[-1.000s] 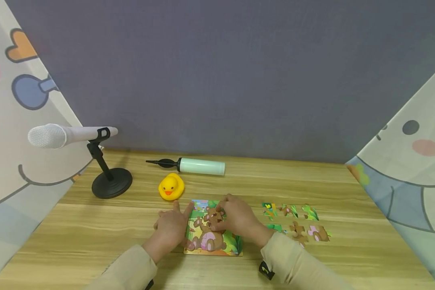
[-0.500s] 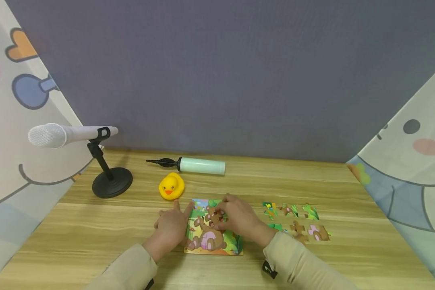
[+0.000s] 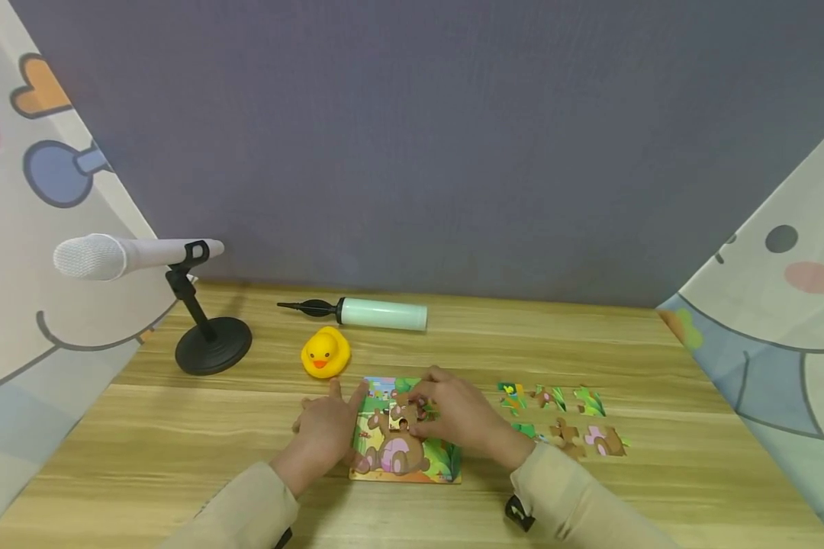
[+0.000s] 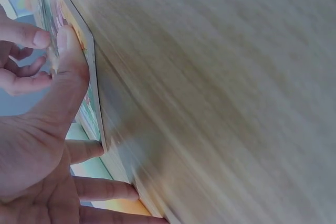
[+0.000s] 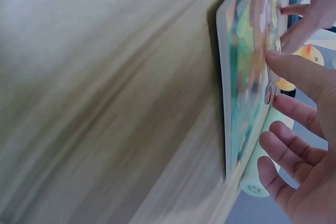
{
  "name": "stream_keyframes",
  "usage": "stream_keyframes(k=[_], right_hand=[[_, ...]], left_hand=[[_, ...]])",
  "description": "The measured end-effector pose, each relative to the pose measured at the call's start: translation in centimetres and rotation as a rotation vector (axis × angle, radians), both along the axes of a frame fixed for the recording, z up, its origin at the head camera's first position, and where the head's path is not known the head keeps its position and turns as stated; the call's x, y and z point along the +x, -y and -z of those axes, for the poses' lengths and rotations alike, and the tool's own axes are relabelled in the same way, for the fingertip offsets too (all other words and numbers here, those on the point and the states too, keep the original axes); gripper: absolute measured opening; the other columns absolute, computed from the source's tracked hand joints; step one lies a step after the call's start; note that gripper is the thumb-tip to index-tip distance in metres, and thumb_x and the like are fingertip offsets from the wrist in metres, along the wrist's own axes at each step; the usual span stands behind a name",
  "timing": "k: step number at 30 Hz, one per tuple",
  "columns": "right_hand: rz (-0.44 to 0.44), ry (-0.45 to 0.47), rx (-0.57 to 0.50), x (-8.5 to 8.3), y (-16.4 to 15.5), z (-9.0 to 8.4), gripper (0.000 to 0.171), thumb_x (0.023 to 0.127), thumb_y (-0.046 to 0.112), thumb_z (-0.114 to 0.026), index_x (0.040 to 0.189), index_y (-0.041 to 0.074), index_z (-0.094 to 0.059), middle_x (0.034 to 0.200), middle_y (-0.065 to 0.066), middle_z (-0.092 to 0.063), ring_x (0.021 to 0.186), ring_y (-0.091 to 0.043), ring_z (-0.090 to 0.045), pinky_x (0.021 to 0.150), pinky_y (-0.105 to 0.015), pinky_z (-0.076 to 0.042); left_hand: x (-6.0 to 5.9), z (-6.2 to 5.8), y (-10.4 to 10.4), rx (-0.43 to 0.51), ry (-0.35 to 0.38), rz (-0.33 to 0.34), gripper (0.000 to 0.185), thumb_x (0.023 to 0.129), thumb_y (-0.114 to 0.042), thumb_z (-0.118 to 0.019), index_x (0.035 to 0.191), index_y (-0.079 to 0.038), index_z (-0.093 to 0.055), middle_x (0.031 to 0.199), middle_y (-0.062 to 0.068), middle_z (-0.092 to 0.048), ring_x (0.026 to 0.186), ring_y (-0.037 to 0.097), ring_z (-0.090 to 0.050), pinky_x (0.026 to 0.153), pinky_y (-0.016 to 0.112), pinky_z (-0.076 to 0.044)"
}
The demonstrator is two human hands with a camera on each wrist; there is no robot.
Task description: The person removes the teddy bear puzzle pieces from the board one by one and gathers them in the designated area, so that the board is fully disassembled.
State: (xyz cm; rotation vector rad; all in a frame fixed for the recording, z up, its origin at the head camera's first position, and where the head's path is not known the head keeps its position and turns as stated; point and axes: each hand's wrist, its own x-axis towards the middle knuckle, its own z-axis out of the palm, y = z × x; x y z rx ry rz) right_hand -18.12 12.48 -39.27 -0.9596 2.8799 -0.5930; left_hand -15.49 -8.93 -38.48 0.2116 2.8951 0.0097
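Observation:
A picture puzzle in a flat tray lies on the table, printed with brown bears on green and yellow. My left hand rests at its left side with fingers spread. In the left wrist view its thumb lies on the puzzle's face, and the other fingers reach to the tray's edge and the table. My right hand is over the upper middle of the puzzle. Between its thumb and index finger it pinches a brown puzzle piece, partly hidden by the fingers.
Several loose puzzle pieces lie in two rows to the right. Behind the puzzle are a yellow rubber duck and a pale green hand pump. A white microphone on a black stand stands at the left.
My right hand has shifted slightly right, its fingers adjusting the pinched piece over the puzzle. More of the bear picture beside the fingertips shows now. The left hand has stayed put.

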Motion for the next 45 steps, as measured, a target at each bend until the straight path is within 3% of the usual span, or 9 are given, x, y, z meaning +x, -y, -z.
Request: stream_keyframes(k=[2,5,10,17,25,31,35,40,45], right_hand=[[0.016,0.007,-0.005,0.1,-0.4,-0.2,0.043,0.082,0.031,-0.087,0.119,0.015,-0.074,0.114,-0.004,-0.062,0.095,-0.021,-0.064,0.077,-0.035,-0.057],[0.032,0.012,-0.01,0.4,-1.0,-0.5,0.043,0.082,0.032,-0.087,0.119,0.017,-0.073,0.118,-0.005,-0.064,0.1,-0.026,-0.066,0.077,-0.041,-0.058],[0.022,0.006,-0.035,0.9,-2.4,-0.9,0.043,0.082,0.031,-0.087,0.12,0.017,-0.073,0.112,0.0,-0.064,0.08,-0.015,-0.06,0.064,-0.028,-0.05],[0.011,0.021,-0.107,1.6,-4.8,-1.5,0.041,0.083,0.028,-0.086,0.119,0.013,-0.074,0.113,0.001,-0.064,0.086,-0.017,-0.063,0.072,-0.031,-0.055],[0.015,0.048,-0.135,2.4,-7.8,-1.9,0.043,0.086,0.032,-0.084,0.124,0.015,-0.072,0.121,0.001,-0.062,0.093,-0.019,-0.064,0.076,-0.037,-0.058],[0.008,0.027,-0.139,3.3,-10.8,-2.2,0.042,0.088,0.038,-0.08,0.124,0.018,-0.071,0.121,0.0,-0.062,0.083,-0.01,-0.062,0.069,-0.031,-0.056],[-0.006,-0.027,-0.173,4.0,-12.6,-2.3,0.04,0.086,0.035,-0.082,0.121,0.018,-0.072,0.111,0.002,-0.063,0.076,-0.007,-0.057,0.061,-0.025,-0.05],[0.034,-0.08,-0.138,5.0,-14.8,-2.2,0.042,0.082,0.037,-0.084,0.119,0.02,-0.074,0.115,0.0,-0.064,0.089,-0.02,-0.064,0.067,-0.029,-0.054],[0.053,-0.097,-0.125,6.0,-17.0,-2.0,0.042,0.082,0.037,-0.084,0.12,0.022,-0.074,0.115,0.005,-0.063,0.091,-0.013,-0.063,0.067,-0.029,-0.055]], left_hand=[[0.0,0.0,0.0,-0.001,0.008,-0.006,0.122,0.05,-0.052,-0.095,0.156,-0.017,-0.043,0.15,0.032,-0.045,0.111,0.063,-0.058,0.062,0.059,-0.06],[0.0,-0.1,0.1,0.016,0.011,-0.009,0.123,0.05,-0.05,-0.096,0.155,-0.016,-0.043,0.149,0.033,-0.044,0.112,0.064,-0.057,0.06,0.058,-0.06],[0.1,-0.1,0.5,0.055,0.005,0.021,0.121,0.051,-0.047,-0.096,0.154,-0.011,-0.044,0.147,0.038,-0.043,0.108,0.067,-0.056,0.059,0.059,-0.06],[0.1,0.1,1.0,0.085,-0.01,0.086,0.121,0.05,-0.045,-0.095,0.152,-0.004,-0.044,0.142,0.045,-0.042,0.094,0.063,-0.063,0.086,0.067,-0.054],[0.1,0.1,1.0,0.109,-0.007,0.088,0.12,0.051,-0.043,-0.096,0.151,-0.002,-0.044,0.141,0.046,-0.042,0.09,0.06,-0.065,0.094,0.071,-0.048],[0.1,0.0,0.9,0.067,-0.018,0.099,0.118,0.053,-0.046,-0.094,0.152,-0.004,-0.045,0.141,0.044,-0.044,0.087,0.058,-0.066,0.088,0.065,-0.054],[0.1,0.0,0.8,0.073,-0.01,0.088,0.119,0.053,-0.046,-0.094,0.152,-0.005,-0.044,0.142,0.044,-0.043,0.095,0.064,-0.062,0.08,0.061,-0.058],[0.0,0.0,0.8,0.094,0.001,0.075,0.12,0.052,-0.045,-0.095,0.153,-0.005,-0.043,0.143,0.044,-0.041,0.1,0.068,-0.058,0.073,0.058,-0.06],[0.0,0.1,0.7,0.12,0.001,0.064,0.119,0.052,-0.043,-0.095,0.153,-0.005,-0.044,0.143,0.045,-0.041,0.103,0.071,-0.054,0.067,0.056,-0.061]])
